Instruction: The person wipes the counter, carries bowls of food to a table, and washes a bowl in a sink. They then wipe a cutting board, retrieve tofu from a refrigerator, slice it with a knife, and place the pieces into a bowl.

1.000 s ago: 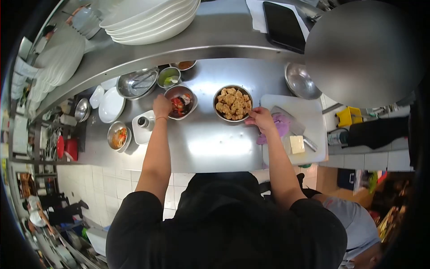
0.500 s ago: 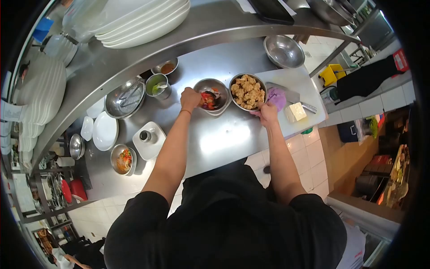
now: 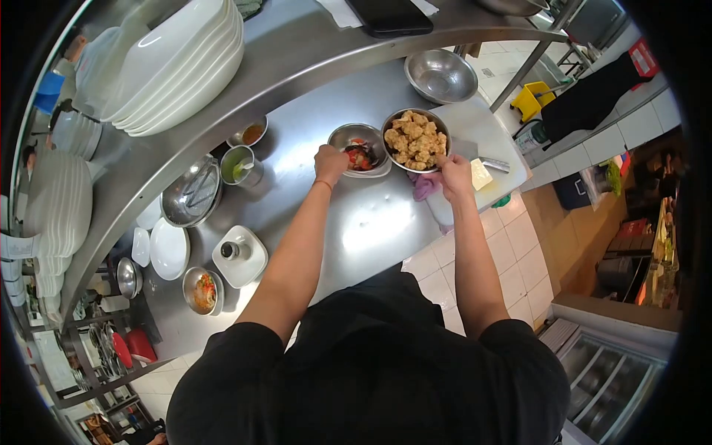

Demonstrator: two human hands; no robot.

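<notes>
Left hand (image 3: pixel 331 164) holds 1 bowl (image 3: pixel 375 147), right hand (image 3: pixel 456 176) 1 fuller bowl (image 3: pixel 386 132).

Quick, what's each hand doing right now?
Left hand: closed on the rim of the bowl of red pieces.
Right hand: gripping the rim of the bowl of fried chunks.

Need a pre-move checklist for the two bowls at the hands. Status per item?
1. Right hand on rim of fried-piece bowl: ok.
2. Left hand at side of red-food bowl: ok; firmness of hold, cannot tell.
3. Fried pieces within their bowl, none seen spilled: ok.
4. Clear gap between the bowls: not ok, they look right up against each other.
5. Knife well away from fried-piece bowl: not ok, lies close by on cutting board.
6. Fried-piece bowl's base flat: cannot tell, hidden.
</notes>
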